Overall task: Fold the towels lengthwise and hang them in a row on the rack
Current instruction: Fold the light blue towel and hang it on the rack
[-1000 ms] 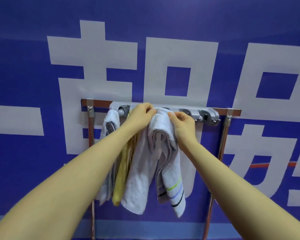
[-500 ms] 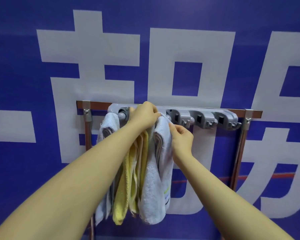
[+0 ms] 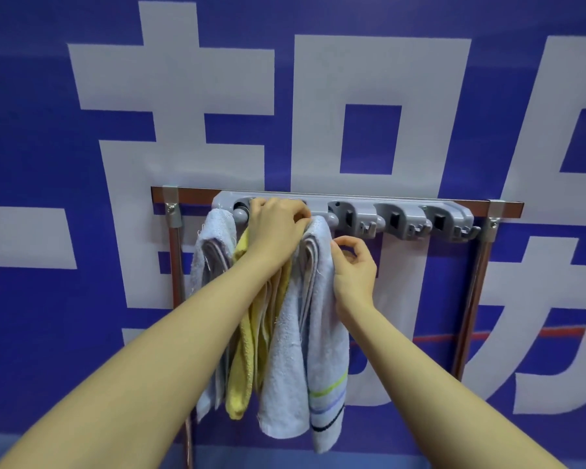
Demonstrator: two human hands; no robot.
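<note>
Presently, key relation: the white terry towel with green, blue and black stripes near its hem hangs folded lengthwise, long axis vertical, from the third holder from the left end of the grey plastic clip rack; both hands sit at its top fold, one on each side.
Left hand: the left hand lies on the rack's front edge directly above the towel, fingers curled down onto the top fold, pressing or pinching it at the holder; it is the nearer hand to the clip.
Right hand: the right hand is just right of the towel's upper right edge, thumb touching the cloth, the other fingers loosely curled and closed on nothing visible.
Neighbours: a yellow terry towel hangs just left, touching the striped one, and a pale blue-white folded towel hangs at the rack's left end.
Free places: three grey holders toward the rack's right end carry nothing.
Support: the rack is fixed on a brown metal frame bar.
Judgement: the third towel appears seated; release likely comes next.
Hidden: the left hand covers the second and third holders, so the clip's hold cannot be confirmed; the forearm hides much of the yellow towel.
</note>
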